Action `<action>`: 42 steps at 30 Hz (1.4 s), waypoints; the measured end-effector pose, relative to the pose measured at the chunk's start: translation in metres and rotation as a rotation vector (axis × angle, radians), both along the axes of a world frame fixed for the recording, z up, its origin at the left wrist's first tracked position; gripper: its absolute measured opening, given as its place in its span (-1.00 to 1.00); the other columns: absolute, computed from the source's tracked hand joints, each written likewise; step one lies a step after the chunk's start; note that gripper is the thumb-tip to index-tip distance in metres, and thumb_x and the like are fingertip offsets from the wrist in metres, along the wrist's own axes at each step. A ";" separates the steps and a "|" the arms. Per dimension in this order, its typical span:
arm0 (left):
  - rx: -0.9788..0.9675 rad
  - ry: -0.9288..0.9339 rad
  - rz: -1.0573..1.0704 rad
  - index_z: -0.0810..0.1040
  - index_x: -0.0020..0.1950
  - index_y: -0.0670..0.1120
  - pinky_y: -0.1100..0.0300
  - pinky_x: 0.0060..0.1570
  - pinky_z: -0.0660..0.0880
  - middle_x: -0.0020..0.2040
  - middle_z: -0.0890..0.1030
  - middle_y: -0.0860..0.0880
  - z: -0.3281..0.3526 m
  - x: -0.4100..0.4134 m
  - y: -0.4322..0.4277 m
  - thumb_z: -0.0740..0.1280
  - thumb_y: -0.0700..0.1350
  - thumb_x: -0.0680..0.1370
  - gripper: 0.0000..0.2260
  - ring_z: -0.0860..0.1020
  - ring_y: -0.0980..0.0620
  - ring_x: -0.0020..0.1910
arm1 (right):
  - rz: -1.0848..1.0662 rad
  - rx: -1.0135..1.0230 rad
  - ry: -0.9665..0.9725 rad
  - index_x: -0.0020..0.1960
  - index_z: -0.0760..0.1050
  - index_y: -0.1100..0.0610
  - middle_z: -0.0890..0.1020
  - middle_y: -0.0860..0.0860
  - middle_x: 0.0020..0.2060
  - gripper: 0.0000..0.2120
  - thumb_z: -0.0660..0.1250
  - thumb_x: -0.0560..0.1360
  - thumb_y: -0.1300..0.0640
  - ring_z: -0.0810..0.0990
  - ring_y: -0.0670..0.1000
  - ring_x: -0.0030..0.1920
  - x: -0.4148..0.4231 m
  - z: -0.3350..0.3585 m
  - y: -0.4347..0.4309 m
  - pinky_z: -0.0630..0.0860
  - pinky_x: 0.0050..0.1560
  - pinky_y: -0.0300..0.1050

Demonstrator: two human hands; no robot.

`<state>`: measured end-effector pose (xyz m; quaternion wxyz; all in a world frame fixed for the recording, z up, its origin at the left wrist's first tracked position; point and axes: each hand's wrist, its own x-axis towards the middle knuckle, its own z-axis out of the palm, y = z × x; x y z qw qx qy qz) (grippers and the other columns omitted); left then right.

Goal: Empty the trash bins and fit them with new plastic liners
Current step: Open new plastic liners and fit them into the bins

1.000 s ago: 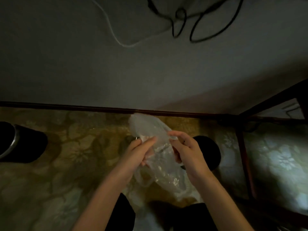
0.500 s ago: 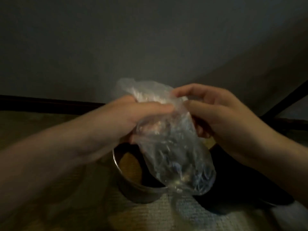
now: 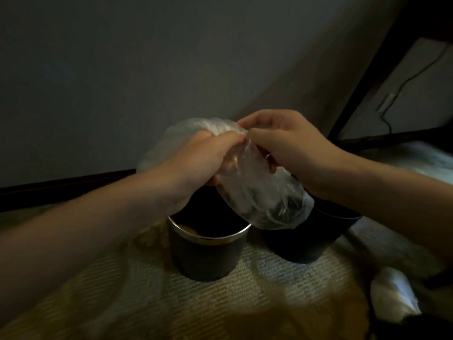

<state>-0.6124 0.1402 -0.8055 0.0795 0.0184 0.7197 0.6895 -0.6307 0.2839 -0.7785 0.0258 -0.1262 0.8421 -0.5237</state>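
Observation:
A thin clear plastic liner (image 3: 264, 204) hangs between my hands above two dark bins. My left hand (image 3: 203, 160) grips its crumpled top, fingers curled into the plastic. My right hand (image 3: 286, 143) pinches the same edge from the right, fingertips meeting the left hand's. Below stands a dark round bin with a shiny metal rim (image 3: 208, 244); something brownish shows inside it. A second dark bin (image 3: 306, 239) stands right of it, partly hidden by the liner's lower end.
The bins stand on a patterned carpet (image 3: 220, 303) close to a grey wall with a dark baseboard (image 3: 61, 187). A dark furniture frame (image 3: 367, 82) rises at the right. A pale crumpled object (image 3: 392, 298) lies on the carpet at lower right.
The view has dropped lower and closer to the bins. My hands have come together at the liner's top edge, and the liner now hangs over both bins.

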 end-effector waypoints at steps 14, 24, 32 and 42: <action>-0.023 0.221 -0.044 0.59 -0.04 -0.17 0.20 -0.43 0.44 -0.30 0.56 -0.10 0.051 0.222 0.032 0.28 -0.07 0.61 -0.81 0.52 -0.02 -0.35 | -0.084 -0.143 0.254 0.11 0.59 0.23 0.64 0.11 -0.32 -0.78 0.26 0.52 0.34 0.59 -0.07 -0.39 0.236 0.035 0.028 0.52 -0.42 -0.19; -0.118 0.244 -0.104 0.46 -0.08 -0.10 0.36 -0.65 0.15 -0.47 0.33 0.03 0.093 0.265 -0.002 0.35 -0.06 0.57 -0.86 0.21 0.16 -0.61 | -0.225 -0.331 0.177 0.13 0.55 0.23 0.57 -0.01 -0.51 -0.80 0.22 0.57 0.33 0.55 -0.07 -0.50 0.264 0.051 0.080 0.48 -0.49 -0.26; -0.447 0.447 -0.219 0.53 0.20 -0.18 0.31 -0.63 0.26 -0.26 0.45 -0.20 0.082 0.207 -0.023 0.38 -0.33 0.52 -0.73 0.30 0.16 -0.60 | -0.223 -0.355 0.062 0.10 0.55 0.19 0.56 -0.03 -0.51 -0.81 0.20 0.58 0.31 0.70 -0.03 -0.32 0.197 0.029 0.098 0.58 -0.38 -0.22; -0.700 0.834 0.099 0.58 -0.26 -0.25 0.24 -0.50 0.31 -0.53 0.32 0.07 0.083 0.077 -0.061 0.40 -0.06 0.56 -0.70 0.30 0.20 -0.56 | -0.249 -0.338 0.291 0.05 0.58 0.19 0.55 0.03 -0.47 -0.76 0.20 0.51 0.41 0.65 -0.07 -0.40 0.072 0.031 0.063 0.57 -0.32 -0.29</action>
